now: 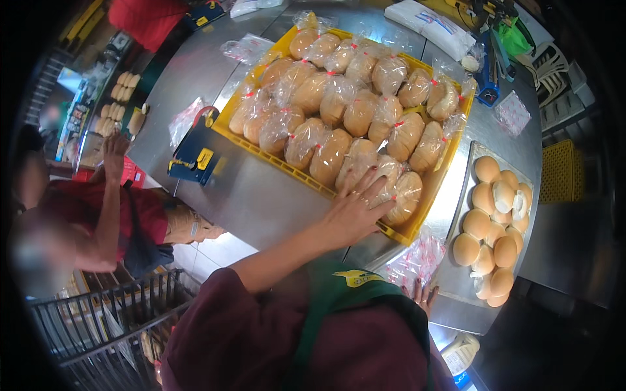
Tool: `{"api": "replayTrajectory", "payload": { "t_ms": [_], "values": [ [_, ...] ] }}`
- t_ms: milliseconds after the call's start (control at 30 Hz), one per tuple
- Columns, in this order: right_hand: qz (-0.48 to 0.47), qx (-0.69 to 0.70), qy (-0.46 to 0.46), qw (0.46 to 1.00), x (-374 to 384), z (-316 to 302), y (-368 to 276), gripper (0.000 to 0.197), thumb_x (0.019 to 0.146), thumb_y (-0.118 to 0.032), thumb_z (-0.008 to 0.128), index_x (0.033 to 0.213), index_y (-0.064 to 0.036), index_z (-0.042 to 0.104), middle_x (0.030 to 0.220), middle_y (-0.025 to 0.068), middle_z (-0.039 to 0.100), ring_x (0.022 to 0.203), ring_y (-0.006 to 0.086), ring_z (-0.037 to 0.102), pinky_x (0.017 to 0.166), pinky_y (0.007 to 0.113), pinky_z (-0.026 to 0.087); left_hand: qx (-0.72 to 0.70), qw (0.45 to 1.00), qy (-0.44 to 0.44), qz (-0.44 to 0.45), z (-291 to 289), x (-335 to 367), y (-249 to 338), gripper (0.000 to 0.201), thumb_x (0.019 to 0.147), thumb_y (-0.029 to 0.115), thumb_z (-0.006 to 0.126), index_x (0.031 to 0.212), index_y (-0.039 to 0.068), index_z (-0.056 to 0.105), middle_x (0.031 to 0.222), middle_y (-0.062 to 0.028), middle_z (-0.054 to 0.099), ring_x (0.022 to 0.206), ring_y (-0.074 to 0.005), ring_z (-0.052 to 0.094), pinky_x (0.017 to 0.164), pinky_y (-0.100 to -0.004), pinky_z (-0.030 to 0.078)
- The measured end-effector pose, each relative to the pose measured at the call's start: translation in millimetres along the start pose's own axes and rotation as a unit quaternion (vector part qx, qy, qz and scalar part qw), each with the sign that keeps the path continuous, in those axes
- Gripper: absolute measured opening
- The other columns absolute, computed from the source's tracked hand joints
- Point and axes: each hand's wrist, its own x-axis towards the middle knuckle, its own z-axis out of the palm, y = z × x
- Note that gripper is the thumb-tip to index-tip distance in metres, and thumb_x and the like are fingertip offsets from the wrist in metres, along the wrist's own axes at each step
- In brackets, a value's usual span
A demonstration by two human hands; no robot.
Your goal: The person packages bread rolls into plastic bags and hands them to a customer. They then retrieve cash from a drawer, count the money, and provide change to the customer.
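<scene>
A yellow plastic crate (287,166) full of bagged buns (308,91) stands on the steel table. Each clear bag is closed with red tape. My left hand (355,215) lies spread, palm down, over bagged buns at the crate's near corner. To its right, my right hand (420,296) rests by the table's near edge, its fingers apart, partly hidden by my body. It touches or lies beside a pile of clear printed plastic bags (414,257); I cannot tell which. Right of these, a metal tray (460,251) bears several loose round buns (478,223).
A blue tape bag sealer (192,156) sits left of the crate; another blue sealer (488,81) is at the far right. White packs (430,29) lie at the back. A co-worker (98,221) stands at left, above a dark slatted crate (111,319). White chairs (554,75) stand at far right.
</scene>
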Motion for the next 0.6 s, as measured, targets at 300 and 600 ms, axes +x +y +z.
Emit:
{"api": "replayTrajectory", "payload": {
  "t_ms": [300,600],
  "values": [
    [0.032,0.145,0.025,0.989,12,-28,-11,0.055,0.083,-0.022,0.060,0.136,-0.0237,0.047,0.149,0.0173,0.033,0.133,0.0460,0.032,0.109,0.068,0.010,0.136,0.976,0.102,-0.138,90,-26,-3,0.093,0.061,0.042,0.082,0.142,0.028,0.039,0.154,-0.0183,0.017,0.140,-0.0496,0.008,0.101,-0.0758,0.013],
    [0.027,0.133,0.041,0.990,1,-19,-13,0.062,0.077,-0.019,0.063,0.136,-0.0241,0.047,0.150,0.0148,0.033,0.137,0.0438,0.029,0.108,0.069,0.011,0.209,0.947,0.128,-0.207,88,31,-44,0.094,0.065,0.048,0.078,0.145,0.029,0.034,0.152,-0.0196,0.021,0.136,-0.0540,0.015,0.109,-0.0649,0.015]
  ]
}}
